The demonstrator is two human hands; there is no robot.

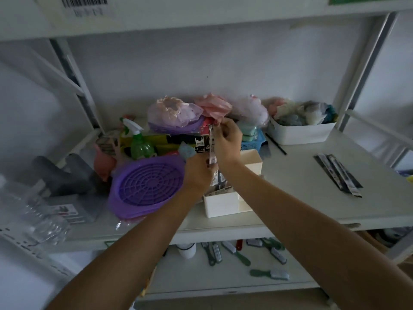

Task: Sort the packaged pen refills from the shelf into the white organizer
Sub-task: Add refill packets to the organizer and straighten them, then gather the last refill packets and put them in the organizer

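Note:
A long, narrow packaged pen refill (212,144) stands upright between both hands, above the white organizer (223,204) on the middle shelf. My right hand (226,142) pinches its top end and my left hand (200,173) grips its bottom end. The organizer's front compartment holds several refill packets (220,186), partly hidden by my forearms. More packaged refills (338,173) lie flat in a small bunch on the shelf to the right.
Left of the organizer lean purple round strainers (145,186), a green spray bottle (139,144) and piled bags. A blue basket (252,142) and a white bin (301,130) of soft items stand behind. A black stick (276,144) lies nearby. Brushes (237,253) lie on the lower shelf.

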